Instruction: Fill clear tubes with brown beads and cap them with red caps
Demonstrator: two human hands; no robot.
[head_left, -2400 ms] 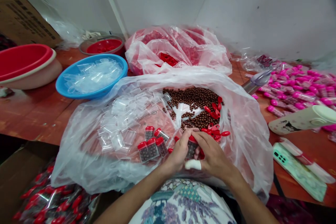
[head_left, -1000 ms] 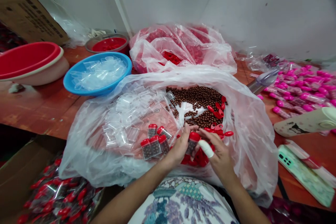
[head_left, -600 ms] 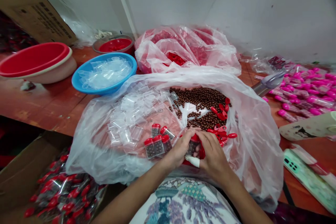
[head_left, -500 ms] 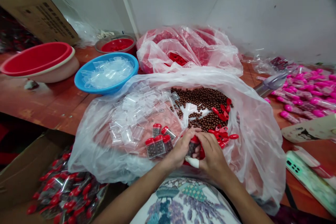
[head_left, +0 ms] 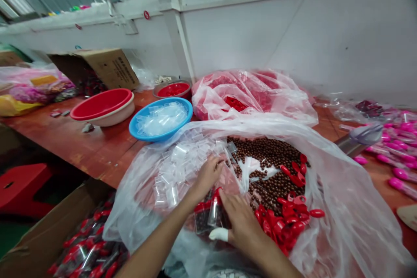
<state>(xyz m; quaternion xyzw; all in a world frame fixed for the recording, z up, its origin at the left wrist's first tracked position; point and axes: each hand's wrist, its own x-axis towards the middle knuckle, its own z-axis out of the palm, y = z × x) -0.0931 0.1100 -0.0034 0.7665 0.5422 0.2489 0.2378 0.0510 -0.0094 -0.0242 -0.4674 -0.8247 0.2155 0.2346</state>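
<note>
Clear plastic tubes (head_left: 169,173) are touched by the left hand (head_left: 208,176), fingers curled; whether one is gripped cannot be told. Red-capped filled tubes (head_left: 206,213) are covered by the flat, loosely spread right hand (head_left: 243,226). One tube is best pinched singly by its wall. Brown beads (head_left: 270,156) and red caps (head_left: 286,222) lie just right of both hands.

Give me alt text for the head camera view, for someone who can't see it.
Two bare hands work inside a large clear plastic bag at a wooden table: the left hand reaches onto empty clear tubes, and the right hand, one finger taped white, rests on red-capped filled tubes. Brown balls and loose red caps lie alongside.
</note>
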